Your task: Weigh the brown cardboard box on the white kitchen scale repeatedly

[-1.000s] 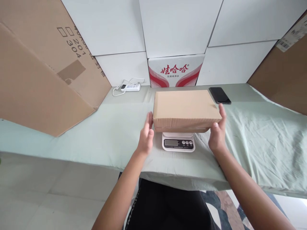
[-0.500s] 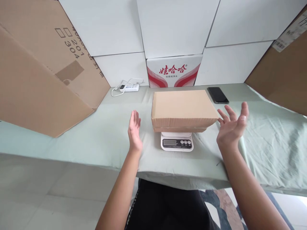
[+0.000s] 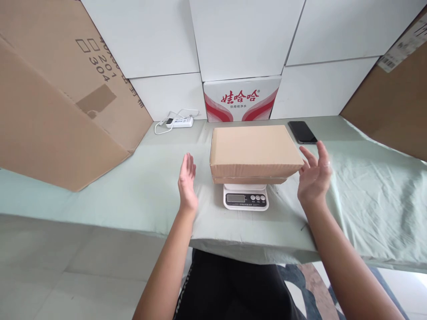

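A brown cardboard box (image 3: pixel 255 146) rests on a white digital kitchen scale (image 3: pixel 246 204), covering its weighing plate. The scale's display and round buttons show below the box's front side; no digits can be read. To the left of the box, my left hand (image 3: pixel 187 184) is held upright with its fingers stretched, apart from the cardboard. My right hand (image 3: pixel 313 175) is at the box's right front corner, palm turned up, fingers spread and slightly blurred. Whether its fingertips touch that corner I cannot tell. Neither hand grips anything.
A black smartphone (image 3: pixel 302 132) lies behind my right hand. At the back left is a white power strip (image 3: pixel 180 122) with a cable. A red-and-white printed carton (image 3: pixel 242 100) stands against the white panels. Large cardboard sheets (image 3: pixel 66 111) flank the cloth-covered table (image 3: pixel 140 191).
My right hand has moved a little to the left, closer to the box, and its fingers have turned somewhat. My left hand, the box and the scale look unmoved.
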`<state>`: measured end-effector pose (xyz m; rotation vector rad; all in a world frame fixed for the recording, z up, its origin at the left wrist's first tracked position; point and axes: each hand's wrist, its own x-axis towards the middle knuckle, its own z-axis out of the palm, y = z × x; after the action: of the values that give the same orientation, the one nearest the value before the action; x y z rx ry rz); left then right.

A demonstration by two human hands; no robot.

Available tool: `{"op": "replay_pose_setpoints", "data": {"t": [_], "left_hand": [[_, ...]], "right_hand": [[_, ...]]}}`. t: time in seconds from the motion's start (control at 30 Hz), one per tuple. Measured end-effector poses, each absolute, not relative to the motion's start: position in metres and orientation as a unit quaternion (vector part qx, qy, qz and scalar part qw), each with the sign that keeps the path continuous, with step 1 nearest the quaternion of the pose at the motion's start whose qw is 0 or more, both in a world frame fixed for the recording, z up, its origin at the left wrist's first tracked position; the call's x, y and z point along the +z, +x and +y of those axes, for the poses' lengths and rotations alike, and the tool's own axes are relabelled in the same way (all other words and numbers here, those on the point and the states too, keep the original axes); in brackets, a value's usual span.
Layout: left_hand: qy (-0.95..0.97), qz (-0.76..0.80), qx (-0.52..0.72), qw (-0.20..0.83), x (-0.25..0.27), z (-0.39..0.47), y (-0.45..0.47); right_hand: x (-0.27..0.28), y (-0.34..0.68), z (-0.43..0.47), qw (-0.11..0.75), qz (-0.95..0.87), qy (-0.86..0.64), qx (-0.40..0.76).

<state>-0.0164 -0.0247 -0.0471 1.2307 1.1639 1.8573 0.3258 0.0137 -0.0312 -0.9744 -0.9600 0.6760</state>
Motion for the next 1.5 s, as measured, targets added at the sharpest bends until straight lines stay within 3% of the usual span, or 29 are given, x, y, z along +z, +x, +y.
{"op": "replay_pose_setpoints", "data": {"t": [1.5], "left_hand": [[0.498, 0.437, 0.682, 0.309, -0.0440, -0.0272, -0.0147]], "right_hand": [[-0.0324, 0.3196, 0.0098, 0.694, -0.480, -0.421, 0.333]]}}
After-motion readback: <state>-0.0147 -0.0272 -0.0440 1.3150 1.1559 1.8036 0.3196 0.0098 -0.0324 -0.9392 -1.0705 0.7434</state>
